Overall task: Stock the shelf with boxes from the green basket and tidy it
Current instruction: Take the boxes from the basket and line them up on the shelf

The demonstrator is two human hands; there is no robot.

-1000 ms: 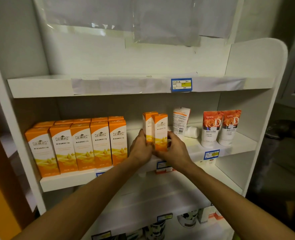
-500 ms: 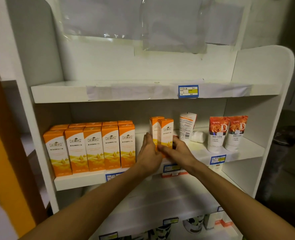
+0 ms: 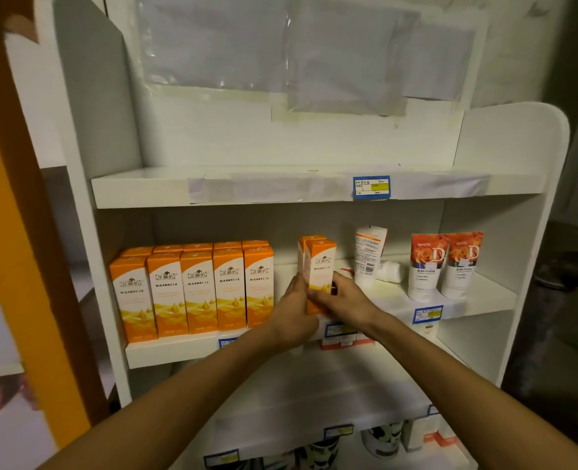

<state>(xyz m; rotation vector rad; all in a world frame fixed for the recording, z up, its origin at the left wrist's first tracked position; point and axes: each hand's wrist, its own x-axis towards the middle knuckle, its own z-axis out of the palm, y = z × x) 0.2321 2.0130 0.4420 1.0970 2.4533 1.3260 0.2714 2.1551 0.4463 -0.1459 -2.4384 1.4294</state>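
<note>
Two orange-and-white boxes (image 3: 319, 266) stand upright, one behind the other, on the middle shelf (image 3: 179, 351). My left hand (image 3: 292, 310) presses against their left side and my right hand (image 3: 343, 298) wraps the lower front and right side. A gap separates them from a tidy row of matching orange boxes (image 3: 192, 290) filling the shelf's left half. The green basket is out of view.
A white tube (image 3: 367, 256) leans at the back, a small white bottle (image 3: 391, 271) lies beside it, and two rose-printed tubes (image 3: 445, 264) stand at the right. The top shelf (image 3: 280, 189) carries a blue price tag (image 3: 371, 187). An orange post (image 3: 19, 232) rises at the left.
The view has shifted so the shelf sits further right and lower. Both hands stay on the two boxes, which have slid slightly left toward the row.
</note>
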